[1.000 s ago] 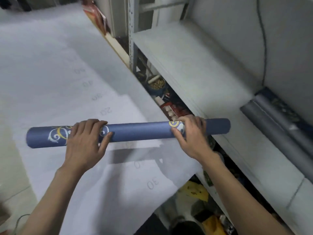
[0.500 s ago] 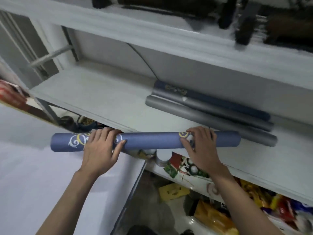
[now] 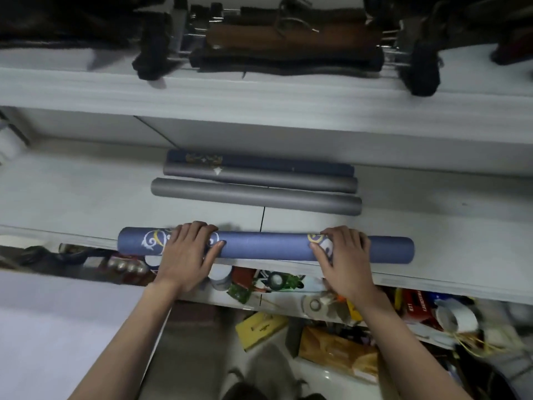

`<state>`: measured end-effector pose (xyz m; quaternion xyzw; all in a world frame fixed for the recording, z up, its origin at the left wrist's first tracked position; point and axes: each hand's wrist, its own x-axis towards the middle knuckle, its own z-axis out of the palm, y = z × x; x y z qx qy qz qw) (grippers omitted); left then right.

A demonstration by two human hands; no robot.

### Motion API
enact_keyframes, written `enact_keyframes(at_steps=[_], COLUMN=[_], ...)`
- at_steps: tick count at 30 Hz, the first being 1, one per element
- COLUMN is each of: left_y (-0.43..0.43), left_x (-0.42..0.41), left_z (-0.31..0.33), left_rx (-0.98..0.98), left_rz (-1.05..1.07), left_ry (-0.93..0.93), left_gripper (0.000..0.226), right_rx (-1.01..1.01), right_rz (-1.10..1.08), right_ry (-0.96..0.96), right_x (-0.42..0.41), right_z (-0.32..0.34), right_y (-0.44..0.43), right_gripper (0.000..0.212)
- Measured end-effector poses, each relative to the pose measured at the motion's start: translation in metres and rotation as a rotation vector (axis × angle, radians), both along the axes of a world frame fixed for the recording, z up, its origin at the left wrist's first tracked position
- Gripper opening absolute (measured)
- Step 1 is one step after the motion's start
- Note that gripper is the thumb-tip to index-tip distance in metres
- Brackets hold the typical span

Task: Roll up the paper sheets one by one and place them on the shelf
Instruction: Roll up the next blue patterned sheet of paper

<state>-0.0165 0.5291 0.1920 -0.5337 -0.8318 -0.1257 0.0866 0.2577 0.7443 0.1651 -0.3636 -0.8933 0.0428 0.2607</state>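
Note:
A blue rolled paper [image 3: 265, 246] with white and gold swirls lies level along the front edge of the white shelf [image 3: 86, 197]. My left hand [image 3: 187, 252] grips the roll near its left end. Toward the right end, my right hand [image 3: 343, 255] holds it from above. Behind it on the same shelf lie three finished rolls side by side: a grey one [image 3: 256, 196] nearest, a second grey one [image 3: 259, 177], and a dark blue one [image 3: 259, 162] at the back.
The upper shelf board [image 3: 259, 96] carries dark and brown objects [image 3: 288, 39]. Below the shelf sits a cluttered lower level with boxes, cans and packets [image 3: 288, 284]. A white paper-covered table [image 3: 57, 327] is at the lower left. A yellow box [image 3: 259, 327] lies on the floor.
Both hands carried the blue roll from over the table to the shelf's front edge. My view turned to face the shelf squarely.

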Motion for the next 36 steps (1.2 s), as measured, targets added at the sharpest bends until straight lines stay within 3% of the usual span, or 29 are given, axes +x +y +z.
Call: enact_keyframes(at_steps=[18, 22, 26, 32, 36], left_y=[0.015, 0.033, 0.024, 0.032, 0.061], left_x=[-0.114, -0.112, -0.095, -0.101, -0.114], left_z=[-0.054, -0.06, -0.072, -0.08, -0.075], left_rx=[0.009, 0.081, 0.11, 0.196, 0.138], left_rz=[-0.05, 0.211, 0.45, 0.288, 0.236], left_ry=[-0.034, 0.039, -0.11, -0.275, -0.303], left_gripper=[0.056, 0.055, 0.057, 0.063, 0.062], right_rx=[-0.053, -0.056, -0.222, -0.385, -0.425], right_rz=[-0.068, -0.344, -0.614, -0.556, -0.546], right_ry=[-0.081, -0.113, -0.152, -0.136, -0.114], right_x=[-0.104, -0.12, -0.109, -0.111, -0.117], right_z=[-0.047, -0.039, -0.042, -0.046, -0.044], right_y=[-0.006, -0.006, -0.024, -0.023, 0.008], right_gripper=[0.049, 0.047, 0.059, 0.069, 0.07])
